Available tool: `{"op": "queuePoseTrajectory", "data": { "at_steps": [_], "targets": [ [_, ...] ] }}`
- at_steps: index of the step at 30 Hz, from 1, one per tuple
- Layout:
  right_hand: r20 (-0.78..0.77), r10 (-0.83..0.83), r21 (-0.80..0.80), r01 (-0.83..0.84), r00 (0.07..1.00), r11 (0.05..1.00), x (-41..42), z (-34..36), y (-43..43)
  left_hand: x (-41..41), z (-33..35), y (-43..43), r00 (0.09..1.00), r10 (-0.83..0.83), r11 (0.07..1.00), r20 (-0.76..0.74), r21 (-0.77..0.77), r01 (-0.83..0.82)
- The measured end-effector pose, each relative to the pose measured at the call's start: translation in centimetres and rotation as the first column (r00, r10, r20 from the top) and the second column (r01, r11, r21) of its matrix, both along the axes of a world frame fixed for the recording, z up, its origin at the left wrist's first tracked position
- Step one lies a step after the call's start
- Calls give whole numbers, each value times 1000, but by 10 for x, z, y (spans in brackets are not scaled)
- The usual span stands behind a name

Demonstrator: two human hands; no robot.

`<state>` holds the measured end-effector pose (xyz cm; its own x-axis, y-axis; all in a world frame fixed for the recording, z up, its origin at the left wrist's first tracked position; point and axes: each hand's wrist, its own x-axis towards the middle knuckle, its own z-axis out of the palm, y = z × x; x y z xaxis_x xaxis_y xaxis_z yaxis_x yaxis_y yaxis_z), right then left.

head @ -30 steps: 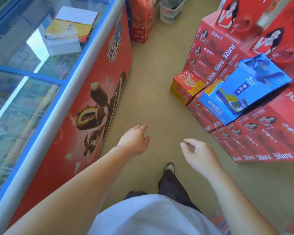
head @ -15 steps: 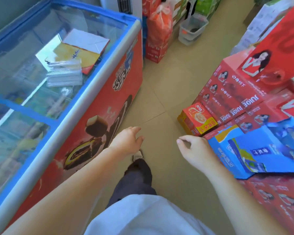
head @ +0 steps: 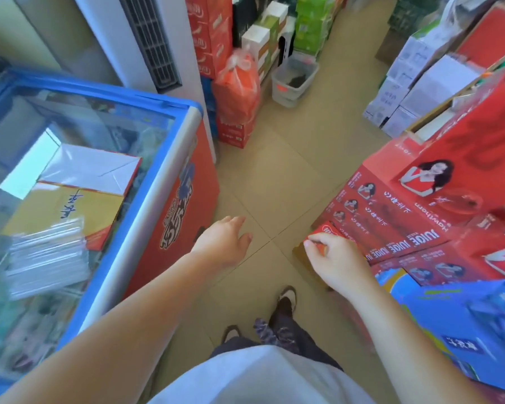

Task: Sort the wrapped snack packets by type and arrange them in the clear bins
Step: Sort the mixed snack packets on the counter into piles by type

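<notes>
My left hand (head: 223,243) hangs over the tiled aisle floor beside the freezer, fingers relaxed and holding nothing. My right hand (head: 334,262) hovers in front of a small red and yellow carton (head: 322,231) on the floor; its fingers are loosely curled and hold nothing. A stack of clear plastic bins (head: 293,80) stands on the floor far ahead in the aisle. No snack packets show.
A chest freezer (head: 169,182) with a glass lid lines the left side; flat boxes (head: 79,185) and clear plastic pieces (head: 47,258) lie on it. Red juice cartons (head: 405,228) and blue boxes (head: 464,330) are stacked on the right. Boxes and an orange bag (head: 238,83) stand ahead.
The view has lifted and moved forward along the aisle, showing more stock ahead. Both hands stay out in front, holding nothing; my feet have stepped forward.
</notes>
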<state>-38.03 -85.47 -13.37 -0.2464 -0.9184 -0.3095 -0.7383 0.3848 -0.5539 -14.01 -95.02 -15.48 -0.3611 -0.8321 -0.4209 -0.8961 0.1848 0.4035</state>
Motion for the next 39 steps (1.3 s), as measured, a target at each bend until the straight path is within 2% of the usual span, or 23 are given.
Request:
{"op": "queuePoseTrajectory", "data": {
  "at_steps": [5, 9, 19, 22, 26, 31, 39],
  "targets": [
    [67, -57, -19, 58, 996, 998, -55, -9, -80, -63, -12, -89, 1000, -17, 1000, -4, 22, 17],
    [68, -39, -13, 40, 997, 999, -98, -12, -148, -111, -11, -155, 1000, -13, 1000, -6, 24, 13],
    [42, 21, 41, -23, 999, 999, -170, -13, -335, -174, -13, -340, 997, -71, 997, 33, -4, 71],
    [-15, 11, 68, -10, 1000, 998, -189, -20, -397, -195, -17, -409, 995, -103, 994, 18, -21, 103],
    [-45, -64, 81, 68, 997, 994, -210, -24, -472, -224, -18, -501, 987, -159, 986, -25, -49, 158],
    [7, -222, 58, 221, 975, 974, -247, -9, -546, -276, -7, -604, 963, -268, 963, -42, -40, 266],
    [0, -438, 44, 437, 899, 898, -353, 1, -618, -422, -9, -707, 889, -452, 891, -65, 3, 453]
  ]
}}
